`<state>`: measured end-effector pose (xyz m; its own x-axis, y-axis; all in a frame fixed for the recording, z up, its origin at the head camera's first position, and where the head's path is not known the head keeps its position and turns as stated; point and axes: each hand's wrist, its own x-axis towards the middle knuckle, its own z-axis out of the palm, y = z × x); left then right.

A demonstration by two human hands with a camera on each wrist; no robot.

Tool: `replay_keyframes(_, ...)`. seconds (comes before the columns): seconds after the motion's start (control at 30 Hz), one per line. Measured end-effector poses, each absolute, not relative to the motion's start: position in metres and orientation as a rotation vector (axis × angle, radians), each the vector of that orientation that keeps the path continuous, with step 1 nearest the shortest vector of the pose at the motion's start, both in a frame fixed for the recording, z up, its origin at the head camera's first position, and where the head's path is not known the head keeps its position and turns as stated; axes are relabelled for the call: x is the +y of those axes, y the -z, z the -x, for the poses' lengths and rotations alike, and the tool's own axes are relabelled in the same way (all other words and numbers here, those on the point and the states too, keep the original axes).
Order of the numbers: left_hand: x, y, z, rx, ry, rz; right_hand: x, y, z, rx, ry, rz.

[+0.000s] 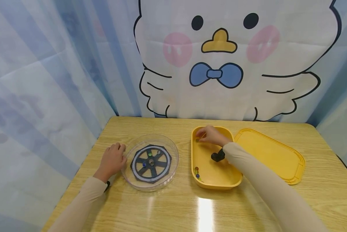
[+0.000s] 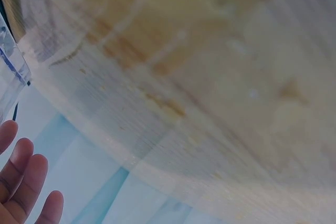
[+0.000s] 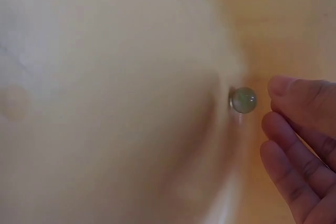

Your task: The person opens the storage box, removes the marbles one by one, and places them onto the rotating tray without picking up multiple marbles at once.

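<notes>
- Yellow tray [image 1: 215, 175] all round the right hand [image 1: 214, 135]; hovers low inside, at the far left part, thumb and fingers bent.
- Empty grip on that side, and narrow: just a slim gap between thumb and forefinger.
- Right off those fingertips, in the right wrist view: a greenish see-through marble [image 3: 244, 100], oh so close, yet apart from the thumb, beside the tray's left wall.
- Nearer the body from the right grip, along the same wall: a little row of marbles [image 1: 197, 176], brown, yellowish and blue.
- To the right of the right hand, flat on the wooden table [image 1: 118, 212], just beside the tray: a yellow lid [image 1: 266, 154].
- Over on the other side, the left hand [image 1: 112, 161]: fingers loosely bent and slightly spread, right at the left edge of a clear round dish [image 1: 175, 161]; cannot tell whether touching.
- Inside that dish, rightward of the left fingers: a dark spoked wheel [image 1: 153, 172], with a green marble [image 1: 149, 154], a clear marble [image 1: 158, 152] and a blue marble [image 1: 144, 164] on top.
- Beyond both hands, behind the table: a pale curtain [image 1: 45, 80], cartoon bird and blue bow tie [image 1: 216, 74] included.
</notes>
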<state>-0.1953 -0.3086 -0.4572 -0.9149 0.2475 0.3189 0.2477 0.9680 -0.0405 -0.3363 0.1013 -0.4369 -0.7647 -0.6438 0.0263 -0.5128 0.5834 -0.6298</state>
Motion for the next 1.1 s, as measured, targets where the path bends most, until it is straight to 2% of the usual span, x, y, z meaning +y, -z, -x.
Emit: replay_keyframes(1.1, -0.308, 0.455, 0.193, -2.797, 0.040, 0.360, 0.095, 0.456, 0.343, 2.632, 0.774, 1.088)
